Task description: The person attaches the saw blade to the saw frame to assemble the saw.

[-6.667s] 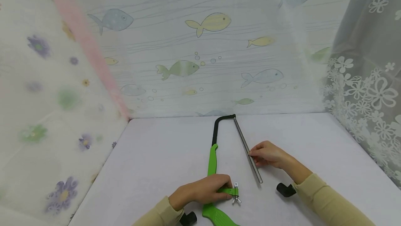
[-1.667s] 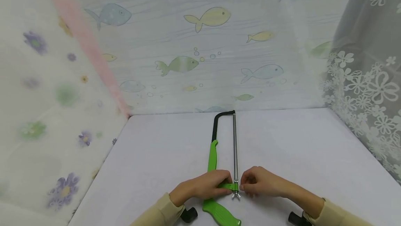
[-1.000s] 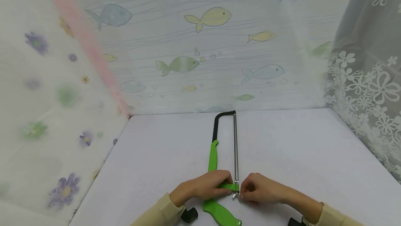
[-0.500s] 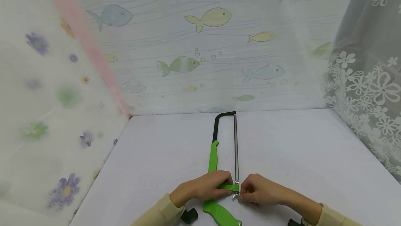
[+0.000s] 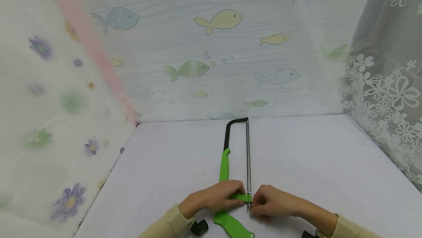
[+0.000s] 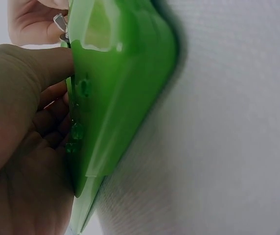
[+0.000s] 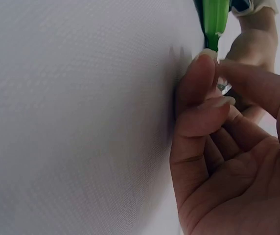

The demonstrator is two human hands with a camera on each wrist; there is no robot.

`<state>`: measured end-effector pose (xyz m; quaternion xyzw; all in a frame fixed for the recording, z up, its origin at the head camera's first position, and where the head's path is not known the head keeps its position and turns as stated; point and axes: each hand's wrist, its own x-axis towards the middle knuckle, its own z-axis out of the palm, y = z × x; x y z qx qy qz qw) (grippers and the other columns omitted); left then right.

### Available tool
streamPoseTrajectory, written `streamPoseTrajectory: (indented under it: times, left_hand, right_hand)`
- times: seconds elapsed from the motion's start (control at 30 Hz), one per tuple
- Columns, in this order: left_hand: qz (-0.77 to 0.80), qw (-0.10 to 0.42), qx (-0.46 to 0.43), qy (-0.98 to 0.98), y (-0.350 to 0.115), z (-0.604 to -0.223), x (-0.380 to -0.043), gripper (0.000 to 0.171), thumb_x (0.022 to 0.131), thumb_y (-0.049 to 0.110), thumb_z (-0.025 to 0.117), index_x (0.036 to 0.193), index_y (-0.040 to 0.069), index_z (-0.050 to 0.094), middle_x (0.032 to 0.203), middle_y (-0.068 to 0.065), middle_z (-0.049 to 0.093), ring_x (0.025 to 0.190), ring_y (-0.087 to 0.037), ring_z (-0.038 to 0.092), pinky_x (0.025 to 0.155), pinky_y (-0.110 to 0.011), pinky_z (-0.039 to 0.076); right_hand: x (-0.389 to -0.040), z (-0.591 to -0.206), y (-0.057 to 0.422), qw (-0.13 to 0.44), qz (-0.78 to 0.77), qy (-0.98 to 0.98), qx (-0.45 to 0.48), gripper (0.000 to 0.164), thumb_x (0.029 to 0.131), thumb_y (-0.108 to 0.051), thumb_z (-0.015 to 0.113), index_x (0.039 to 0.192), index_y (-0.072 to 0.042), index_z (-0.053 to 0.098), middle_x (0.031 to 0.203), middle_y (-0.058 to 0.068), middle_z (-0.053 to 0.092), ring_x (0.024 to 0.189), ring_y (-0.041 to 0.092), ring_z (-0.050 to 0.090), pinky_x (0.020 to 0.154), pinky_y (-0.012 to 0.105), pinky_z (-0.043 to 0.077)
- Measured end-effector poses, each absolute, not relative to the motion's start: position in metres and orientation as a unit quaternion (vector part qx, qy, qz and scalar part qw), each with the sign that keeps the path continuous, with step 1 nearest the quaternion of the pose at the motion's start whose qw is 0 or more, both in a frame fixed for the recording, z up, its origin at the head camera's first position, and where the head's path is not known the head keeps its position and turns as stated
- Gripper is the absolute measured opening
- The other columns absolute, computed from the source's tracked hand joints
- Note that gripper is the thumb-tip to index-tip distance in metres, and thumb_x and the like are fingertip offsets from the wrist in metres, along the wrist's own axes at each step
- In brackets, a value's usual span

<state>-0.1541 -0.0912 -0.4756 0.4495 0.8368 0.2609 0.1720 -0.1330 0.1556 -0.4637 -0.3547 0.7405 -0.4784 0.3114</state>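
A hacksaw with a green and black frame lies on the white table, its green handle toward me. Its thin grey blade runs straight from the black far end to the green near arm. My left hand grips the frame where this arm branches off; in the left wrist view the thumb presses on the green plastic. With thumb and fingertips, my right hand pinches the silver wing nut below the arm. The fingers partly hide it; in the left wrist view one wing nut tab shows.
A white cloth covers the table. Behind stands a fish-print curtain, with a floral curtain on the left and a grey one on the right. A black wrist-camera piece sits under the left sleeve.
Several seconds ago the blade slanted away from the frame in my right fingers; now it lies straight at the near arm. My right hand has moved down onto the wing nut. The left stays put.
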Motion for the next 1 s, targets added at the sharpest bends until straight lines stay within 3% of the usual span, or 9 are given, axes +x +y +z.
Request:
streamPoseTrajectory:
  times: [0.13,0.3,1.0]
  left_hand:
    - [0.262,0.175,0.448,0.837,-0.0909,-0.4757,-0.1536,0.011,0.105,0.025,0.062,0.109,0.016,0.059,0.097,0.014,0.058,0.085,0.003,0.05,0.077,-0.014,0.044]
    - [0.258,0.174,0.449,0.837,-0.0909,-0.4762,-0.153,0.009,0.104,0.022,0.062,0.11,0.016,0.059,0.099,0.013,0.058,0.086,0.003,0.05,0.078,-0.014,0.043]
    - [0.258,0.163,0.454,0.837,-0.0909,-0.475,-0.1536,0.01,0.104,0.025,0.063,0.107,0.016,0.059,0.097,0.014,0.058,0.085,0.003,0.049,0.077,-0.013,0.043]
  right_hand:
    - [-0.1314,-0.4629,0.1533,0.329,-0.491,0.736,-0.33,0.034,0.097,-0.024,0.07,0.073,0.0,0.072,0.059,0.011,0.064,0.05,0.006,0.053,0.047,0.018,0.039]
    - [-0.1285,-0.4633,0.15,0.332,-0.497,0.743,-0.301,0.043,0.099,-0.029,0.069,0.07,0.002,0.071,0.058,0.001,0.063,0.047,0.007,0.054,0.043,0.02,0.037]
    - [-0.1245,-0.4573,0.1574,0.329,-0.501,0.748,-0.285,0.033,0.099,-0.021,0.066,0.075,0.001,0.072,0.061,0.002,0.064,0.048,0.01,0.05,0.044,0.021,0.035]
